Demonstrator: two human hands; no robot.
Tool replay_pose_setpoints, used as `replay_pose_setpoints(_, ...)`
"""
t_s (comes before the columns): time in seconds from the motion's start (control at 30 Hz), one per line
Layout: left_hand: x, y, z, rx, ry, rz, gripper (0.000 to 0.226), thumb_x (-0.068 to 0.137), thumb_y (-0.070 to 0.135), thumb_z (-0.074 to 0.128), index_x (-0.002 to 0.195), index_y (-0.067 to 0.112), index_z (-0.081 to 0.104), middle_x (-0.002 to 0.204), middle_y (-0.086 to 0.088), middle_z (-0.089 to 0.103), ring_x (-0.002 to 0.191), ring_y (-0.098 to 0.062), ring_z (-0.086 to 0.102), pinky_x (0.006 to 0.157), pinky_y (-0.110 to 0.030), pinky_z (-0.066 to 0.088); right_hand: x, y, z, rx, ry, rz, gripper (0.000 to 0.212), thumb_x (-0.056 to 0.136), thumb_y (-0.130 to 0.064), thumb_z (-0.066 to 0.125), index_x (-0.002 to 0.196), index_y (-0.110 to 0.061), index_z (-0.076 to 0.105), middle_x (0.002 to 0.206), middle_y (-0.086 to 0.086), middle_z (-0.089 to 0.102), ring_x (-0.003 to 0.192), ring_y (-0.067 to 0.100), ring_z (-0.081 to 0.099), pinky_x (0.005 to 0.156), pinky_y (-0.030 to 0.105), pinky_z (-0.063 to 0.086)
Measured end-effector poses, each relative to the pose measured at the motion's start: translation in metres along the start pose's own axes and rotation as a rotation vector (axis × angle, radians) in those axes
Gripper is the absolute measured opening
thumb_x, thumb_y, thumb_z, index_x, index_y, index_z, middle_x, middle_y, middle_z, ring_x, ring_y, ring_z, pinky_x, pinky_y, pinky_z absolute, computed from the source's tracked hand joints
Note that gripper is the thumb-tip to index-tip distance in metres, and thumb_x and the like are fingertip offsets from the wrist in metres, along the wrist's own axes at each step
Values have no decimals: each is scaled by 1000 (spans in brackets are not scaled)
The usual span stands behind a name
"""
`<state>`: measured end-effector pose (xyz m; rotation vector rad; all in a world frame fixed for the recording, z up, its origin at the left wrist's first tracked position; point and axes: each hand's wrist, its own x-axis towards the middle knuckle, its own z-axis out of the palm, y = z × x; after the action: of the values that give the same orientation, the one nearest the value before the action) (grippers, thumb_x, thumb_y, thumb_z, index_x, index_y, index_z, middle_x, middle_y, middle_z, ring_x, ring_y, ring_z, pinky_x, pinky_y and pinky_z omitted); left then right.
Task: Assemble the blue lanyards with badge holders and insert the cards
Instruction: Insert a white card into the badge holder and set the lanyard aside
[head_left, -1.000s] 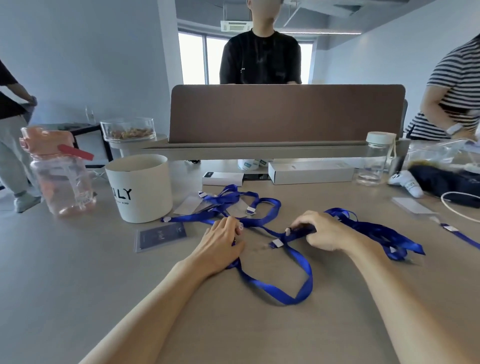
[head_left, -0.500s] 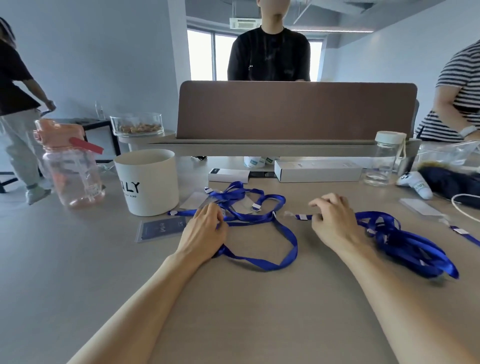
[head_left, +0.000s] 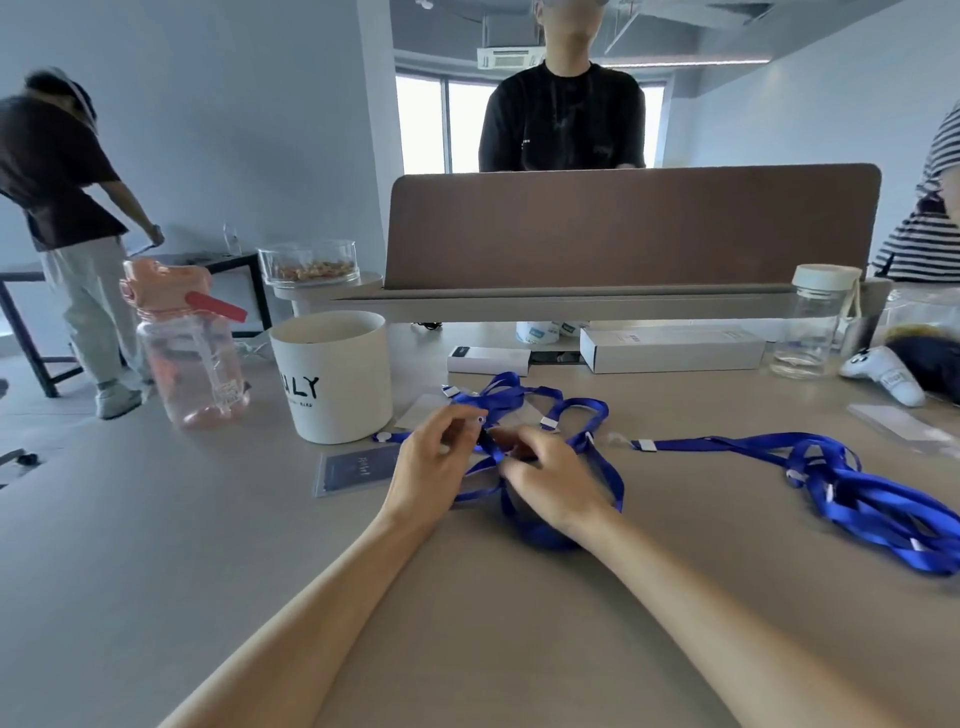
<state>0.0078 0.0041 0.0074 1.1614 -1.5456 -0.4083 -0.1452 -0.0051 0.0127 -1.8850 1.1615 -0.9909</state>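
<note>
Two hands now meet on one lanyard tangle (head_left: 550, 408), just right of the white cup (head_left: 337, 374). Half a second ago they were apart, the right hand out on the strap end of the second lanyard pile (head_left: 857, 488).

- Right hand (head_left: 556, 488) has left that pile and moved in toward the cup. It sits over the near loops of the tangle, almost touching the left hand.
- That strap end now lies free on the tabletop (head_left: 208, 545), well right of the cup, white clip showing.
- Left hand (head_left: 436, 462) is in much the same spot and is now raised a bit. Its fingers are curled, thumb and forefinger pinching a strap of the tangle.
- Right hand is motion-blurred: fingers bent over the same straps, can't tell if it actually grips.
- Tangle's near loop is bunched under the right hand, no longer spread out flat.
- Badge holder (head_left: 358, 470) with a dark card inside is unmoved, flat on the tabletop just in front of the cup, beside the left hand.
</note>
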Motion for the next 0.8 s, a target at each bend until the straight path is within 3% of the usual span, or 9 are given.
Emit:
replay_pose_setpoints(0.1,0,3,2,-91,-20,-43,17,96,12,53,90,20,66,86,17,67,83,-6,64,74,-21,51,4,8,-3,116,91,-33,18,93,-25,61,109,-27,69,100,-10,69,94,2,62,81,16,48)
replay_pose_setpoints(0.23,0,8,1,-176,-74,-113,22,95,6,47,91,13,68,73,10,63,70,-3,58,66,-12,44,8,18,-9,-44,65,-70,20,95,-27,60,112,-23,70,97,-11,66,88,2,59,72,14,42)
replay_pose_setpoints(0.33,2,5,-5,-110,-48,-115,23,95,10,48,92,18,69,73,10,63,69,-1,58,66,-13,44,8,18,-12,-37,88,-44,16,97,-23,57,103,-21,71,95,-9,68,89,3,61,74,16,45)
replay_pose_setpoints(0.43,6,0,-15,-37,-24,-111,21,97,12,48,97,16,69,79,9,65,68,5,58,64,-12,42,6,15,-18,62,159,-5,14,97,-21,55,98,-21,69,94,-9,70,86,-2,62,70,6,44)
replay_pose_setpoints(0.5,7,-1,-20,-85,-43,-142,20,97,10,49,98,15,68,79,2,68,69,2,59,64,-13,43,5,14,-20,96,154,-22,12,96,-20,58,102,-23,68,98,-14,69,89,-9,61,74,3,42)
replay_pose_setpoints(0.57,5,-1,-20,-104,-99,-154,15,97,7,49,100,11,64,80,-1,70,68,4,59,63,-10,42,3,13,-19,99,99,-32,19,94,-19,61,113,-23,66,103,-15,68,96,-8,61,83,7,44)
replay_pose_setpoints(0.7,3,-4,-14,-36,-180,-98,3,96,12,53,96,15,53,83,2,74,81,-6,65,79,-24,49,1,13,-14,17,41,-16,35,94,-24,62,129,-21,60,115,-11,66,105,-2,59,95,19,47)
replay_pose_setpoints(0.8,0,-5,-11,-31,-251,-79,8,97,15,53,96,21,49,87,4,74,87,-16,65,84,-35,50,0,12,-15,-17,53,-24,46,93,-31,63,137,-26,52,123,-12,58,105,2,58,93,23,48)
